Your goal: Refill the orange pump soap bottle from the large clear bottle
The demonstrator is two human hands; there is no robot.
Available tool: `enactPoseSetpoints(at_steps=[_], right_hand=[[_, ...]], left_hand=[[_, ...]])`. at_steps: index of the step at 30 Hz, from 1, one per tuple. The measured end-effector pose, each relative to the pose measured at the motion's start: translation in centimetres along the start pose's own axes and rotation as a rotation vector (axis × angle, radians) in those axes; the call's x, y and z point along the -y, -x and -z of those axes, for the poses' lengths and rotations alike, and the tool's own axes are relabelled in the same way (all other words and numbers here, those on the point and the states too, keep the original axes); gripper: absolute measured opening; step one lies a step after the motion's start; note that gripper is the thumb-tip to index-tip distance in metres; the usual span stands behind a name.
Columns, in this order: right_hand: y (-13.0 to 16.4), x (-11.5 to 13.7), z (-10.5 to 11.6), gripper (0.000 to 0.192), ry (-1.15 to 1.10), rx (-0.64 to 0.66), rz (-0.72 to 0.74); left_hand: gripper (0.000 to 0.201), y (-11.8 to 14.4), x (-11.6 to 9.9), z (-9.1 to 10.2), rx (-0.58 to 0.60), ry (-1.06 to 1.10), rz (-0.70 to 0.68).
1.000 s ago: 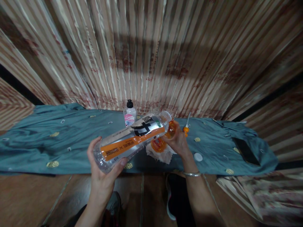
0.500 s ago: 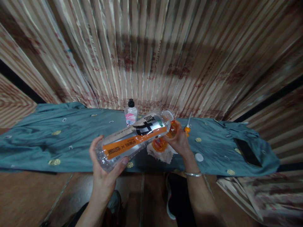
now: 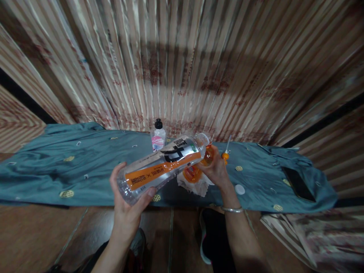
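My left hand (image 3: 127, 206) is wrapped round the base of a large clear plastic bottle (image 3: 162, 167) with an orange and silver label. The bottle lies tilted, its base toward me at the left and its mouth at the upper right. Its neck reaches over the top of an orange bottle (image 3: 193, 174), which my right hand (image 3: 216, 168) grips near its upper part. Crumpled pale tissue (image 3: 196, 188) lies under the orange bottle. Whether liquid passes between the two bottles I cannot tell. A silver bangle sits on my right wrist.
A clear bottle with a black cap and pink label (image 3: 158, 138) stands behind. To the right are an orange pump top with a tube (image 3: 225, 156), a white round cap (image 3: 239, 189) and a black phone (image 3: 298, 184), on a green cloth (image 3: 96, 167). A striped curtain (image 3: 176, 68) hangs behind.
The clear bottle has turned slightly in my left hand, its label shifting a little. My right hand keeps its hold on the orange bottle.
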State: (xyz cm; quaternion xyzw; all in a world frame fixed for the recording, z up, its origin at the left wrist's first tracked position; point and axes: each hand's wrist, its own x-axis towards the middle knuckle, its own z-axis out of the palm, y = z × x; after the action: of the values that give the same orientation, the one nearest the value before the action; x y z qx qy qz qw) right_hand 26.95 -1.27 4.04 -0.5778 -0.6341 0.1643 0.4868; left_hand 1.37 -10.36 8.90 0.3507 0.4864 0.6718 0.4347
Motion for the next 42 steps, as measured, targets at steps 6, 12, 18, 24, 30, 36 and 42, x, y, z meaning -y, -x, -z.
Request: enactPoseSetpoints(at_steps=[6,12,18,24,30,36,42], right_hand=[[0.0,0.0,0.0,0.077,0.011,-0.006,-0.009],[0.1,0.0,0.0,0.078,0.007,-0.005,0.005],[0.0,0.1,0.0,0.077,0.017,-0.010,0.013],[0.1,0.1,0.0,0.079,0.018,-0.009,0.022],[0.0,0.1,0.0,0.080,0.012,-0.011,0.006],[0.0,0.4,0.1,0.078,-0.014,-0.006,0.004],[0.0,0.4,0.1,0.079,-0.010,-0.004,-0.018]], left_hand=[[0.095,-0.1,0.2,0.1,0.007,-0.006,-0.004],[0.095,-0.3,0.4,0.2,0.021,0.006,0.013],[0.096,-0.2,0.4,0.2,0.014,0.013,0.033],[0.098,-0.3,0.5,0.3,0.017,0.018,0.030],[0.096,-0.3,0.5,0.4,0.019,0.004,0.030],[0.098,-0.4,0.6,0.5,0.023,-0.001,0.035],[0.098,-0.6,1.2,0.7,0.008,-0.010,0.001]])
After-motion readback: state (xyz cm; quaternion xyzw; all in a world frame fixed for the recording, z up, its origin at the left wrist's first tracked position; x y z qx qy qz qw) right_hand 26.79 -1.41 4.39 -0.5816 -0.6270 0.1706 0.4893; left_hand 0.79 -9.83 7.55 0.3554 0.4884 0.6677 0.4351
